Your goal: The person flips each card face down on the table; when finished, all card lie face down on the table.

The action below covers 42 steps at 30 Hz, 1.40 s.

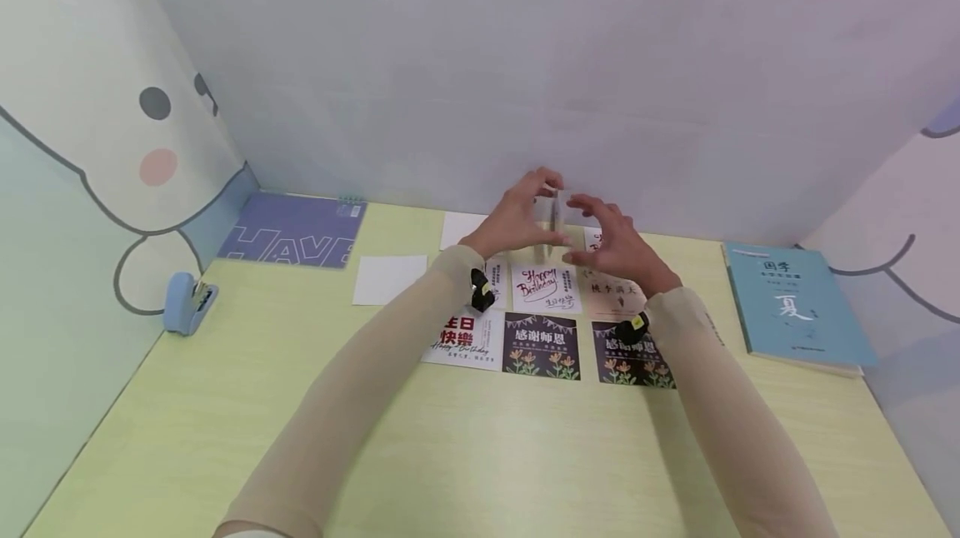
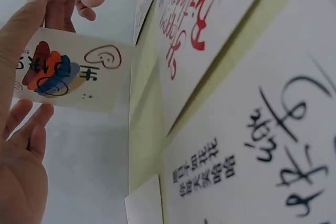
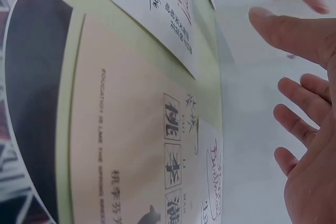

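Pinched in the left hand [image 1: 516,217], a white paper card with a multicoloured painted patch [image 2: 76,73] is upright at centre frame, the right hand [image 1: 618,246] spread, empty beside it; printed paper cards [image 1: 542,346] lie in rows below, this one not yet down.

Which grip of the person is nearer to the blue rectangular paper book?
Right. The right grip is to the left of the book; the left grip, pinching a white rectangular printed card, is farther left.
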Tool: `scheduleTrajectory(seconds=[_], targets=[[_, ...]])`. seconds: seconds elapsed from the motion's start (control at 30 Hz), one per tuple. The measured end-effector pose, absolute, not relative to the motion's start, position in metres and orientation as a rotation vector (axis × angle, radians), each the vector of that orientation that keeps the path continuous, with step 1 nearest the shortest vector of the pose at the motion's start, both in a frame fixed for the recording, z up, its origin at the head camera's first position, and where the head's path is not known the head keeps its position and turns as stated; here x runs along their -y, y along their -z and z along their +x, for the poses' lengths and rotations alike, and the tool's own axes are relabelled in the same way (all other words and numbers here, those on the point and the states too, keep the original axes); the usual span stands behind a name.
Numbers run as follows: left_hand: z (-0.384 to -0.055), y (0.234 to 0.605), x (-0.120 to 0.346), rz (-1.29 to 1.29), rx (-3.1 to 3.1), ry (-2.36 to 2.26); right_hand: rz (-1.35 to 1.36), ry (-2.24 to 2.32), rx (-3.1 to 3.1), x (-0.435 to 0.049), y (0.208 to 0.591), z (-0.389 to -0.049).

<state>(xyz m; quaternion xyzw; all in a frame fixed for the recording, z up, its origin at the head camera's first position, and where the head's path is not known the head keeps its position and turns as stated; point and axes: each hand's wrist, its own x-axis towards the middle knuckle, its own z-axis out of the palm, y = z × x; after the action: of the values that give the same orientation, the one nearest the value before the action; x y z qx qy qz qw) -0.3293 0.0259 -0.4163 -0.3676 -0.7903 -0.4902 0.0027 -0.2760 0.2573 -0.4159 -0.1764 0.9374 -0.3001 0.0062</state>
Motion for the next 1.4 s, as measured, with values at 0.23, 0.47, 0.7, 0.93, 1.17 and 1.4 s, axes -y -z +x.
scheduleTrajectory(seconds=[0.23, 0.47, 0.7, 0.93, 1.17, 1.4], targets=[[-0.331, 0.417, -0.019, -1.073, 2.472, 1.589, -0.493, 0.896, -2.895, -0.253, 0.411, -0.276], [-0.337, 0.421, -0.001, -1.149, 2.626, 1.384, -0.474, 0.88, -2.892, -0.258, 0.41, -0.281], [-0.34, 0.425, 0.013, -1.263, 2.802, 0.995, -0.446, 0.842, -2.877, -0.259, 0.418, -0.286], [-0.337, 0.426, 0.016, -1.23, 2.942, 0.887, -0.504, 0.785, -2.842, -0.255, 0.424, -0.287], [-0.334, 0.428, 0.019, -1.232, 3.048, 0.763, -0.516, 0.698, -2.855, -0.258, 0.429, -0.287], [-0.335, 0.428, 0.021, -1.233, 3.034, 0.713, -0.449, 0.737, -2.894, -0.263, 0.427, -0.284]])
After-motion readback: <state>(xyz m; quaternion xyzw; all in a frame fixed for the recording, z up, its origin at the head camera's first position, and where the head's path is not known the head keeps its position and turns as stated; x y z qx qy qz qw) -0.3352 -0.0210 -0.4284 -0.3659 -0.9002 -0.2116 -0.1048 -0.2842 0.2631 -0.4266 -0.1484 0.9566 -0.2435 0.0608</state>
